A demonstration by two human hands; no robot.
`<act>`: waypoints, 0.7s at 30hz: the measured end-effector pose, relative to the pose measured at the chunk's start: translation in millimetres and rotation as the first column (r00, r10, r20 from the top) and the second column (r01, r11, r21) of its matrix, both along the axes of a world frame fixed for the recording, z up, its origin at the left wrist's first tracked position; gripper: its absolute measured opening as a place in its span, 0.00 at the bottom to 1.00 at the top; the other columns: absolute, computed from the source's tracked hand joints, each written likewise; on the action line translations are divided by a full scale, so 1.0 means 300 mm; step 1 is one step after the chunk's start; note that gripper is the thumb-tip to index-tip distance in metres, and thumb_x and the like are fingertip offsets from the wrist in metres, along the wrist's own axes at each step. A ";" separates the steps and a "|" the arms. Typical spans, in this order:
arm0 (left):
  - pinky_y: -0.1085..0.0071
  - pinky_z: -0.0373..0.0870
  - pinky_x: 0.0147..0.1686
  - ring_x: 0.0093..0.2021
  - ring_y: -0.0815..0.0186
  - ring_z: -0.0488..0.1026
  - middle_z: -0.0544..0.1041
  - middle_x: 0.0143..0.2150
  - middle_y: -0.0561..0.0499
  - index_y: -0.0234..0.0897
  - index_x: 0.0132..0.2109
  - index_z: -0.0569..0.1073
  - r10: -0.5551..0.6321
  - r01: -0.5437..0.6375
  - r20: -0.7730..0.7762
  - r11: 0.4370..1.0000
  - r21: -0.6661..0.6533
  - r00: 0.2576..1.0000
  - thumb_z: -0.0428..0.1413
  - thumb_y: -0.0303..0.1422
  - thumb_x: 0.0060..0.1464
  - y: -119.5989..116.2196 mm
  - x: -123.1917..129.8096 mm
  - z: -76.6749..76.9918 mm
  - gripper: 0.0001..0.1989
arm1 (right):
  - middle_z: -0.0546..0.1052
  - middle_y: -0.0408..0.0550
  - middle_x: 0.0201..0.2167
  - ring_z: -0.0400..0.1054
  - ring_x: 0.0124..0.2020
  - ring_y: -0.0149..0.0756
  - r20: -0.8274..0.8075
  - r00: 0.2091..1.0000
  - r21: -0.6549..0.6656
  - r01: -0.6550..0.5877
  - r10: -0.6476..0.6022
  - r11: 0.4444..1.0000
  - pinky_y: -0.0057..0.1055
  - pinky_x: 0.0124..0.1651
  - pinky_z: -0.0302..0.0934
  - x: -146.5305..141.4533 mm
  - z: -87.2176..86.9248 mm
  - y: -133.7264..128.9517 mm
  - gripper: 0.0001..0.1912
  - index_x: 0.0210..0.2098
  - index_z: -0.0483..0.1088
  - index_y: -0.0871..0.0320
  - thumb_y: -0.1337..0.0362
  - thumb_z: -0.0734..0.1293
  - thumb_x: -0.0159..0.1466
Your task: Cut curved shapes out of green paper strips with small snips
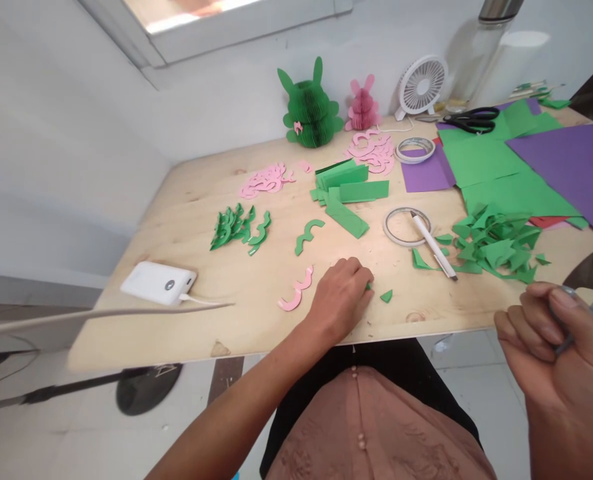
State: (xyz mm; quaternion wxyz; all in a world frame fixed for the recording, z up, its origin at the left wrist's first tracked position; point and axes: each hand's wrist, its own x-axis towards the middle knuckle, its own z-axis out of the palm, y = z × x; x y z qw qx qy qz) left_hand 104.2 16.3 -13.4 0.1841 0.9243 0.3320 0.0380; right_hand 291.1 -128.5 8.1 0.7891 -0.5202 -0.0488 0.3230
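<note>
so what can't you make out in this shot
All in the head view:
Under the left hand: its curled fingers hide all but a sliver of green.
Grey-handled scissors: the right hand hides much of the handles; the right edge cuts off part of the blades.
Clear bottle: top cut off by the upper edge.
Green scrap pile: overlap hides the count.
Tape roll: print too small to read.

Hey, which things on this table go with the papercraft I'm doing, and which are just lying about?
Likely in use:
- scissors in your right hand
- green strips
- green scraps

Probably just lying about:
- fan
- white device with a cable
</note>
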 end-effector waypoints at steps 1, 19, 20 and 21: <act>0.65 0.68 0.42 0.44 0.61 0.68 0.72 0.43 0.46 0.36 0.40 0.72 0.010 -0.010 0.009 1.000 0.001 1.000 0.50 0.26 0.58 -0.001 -0.001 -0.002 0.07 | 0.55 0.35 0.12 0.44 0.12 0.20 -0.002 1.000 -0.004 -0.007 0.007 1.000 0.24 0.17 0.40 -0.003 0.002 0.000 0.05 0.27 0.72 0.62 0.67 0.71 0.55; 0.70 0.67 0.33 0.32 0.66 0.71 0.75 0.32 0.50 0.35 0.32 0.72 -0.015 0.017 0.037 0.998 -0.055 0.999 0.49 0.20 0.51 -0.023 0.031 0.028 0.09 | 0.55 0.34 0.13 0.44 0.13 0.20 0.014 0.997 0.001 -0.070 0.070 0.998 0.23 0.17 0.41 -0.005 -0.008 -0.004 0.05 0.28 0.73 0.61 0.65 0.71 0.56; 0.70 0.67 0.34 0.33 0.66 0.71 0.75 0.32 0.50 0.36 0.33 0.72 -0.031 0.035 0.060 0.997 -0.064 0.998 0.49 0.21 0.52 -0.034 0.039 0.026 0.09 | 0.55 0.34 0.13 0.43 0.13 0.20 0.010 0.997 0.001 -0.076 0.076 0.997 0.24 0.17 0.41 -0.004 -0.010 -0.003 0.05 0.28 0.73 0.60 0.65 0.71 0.56; 0.70 0.68 0.35 0.34 0.66 0.71 0.75 0.34 0.50 0.36 0.34 0.72 -0.057 0.061 0.067 0.997 -0.053 0.996 0.49 0.21 0.53 -0.045 0.047 0.024 0.09 | 0.55 0.34 0.13 0.43 0.13 0.20 0.004 0.997 0.003 -0.083 0.083 0.997 0.24 0.17 0.40 -0.005 -0.011 -0.001 0.05 0.29 0.73 0.60 0.65 0.71 0.57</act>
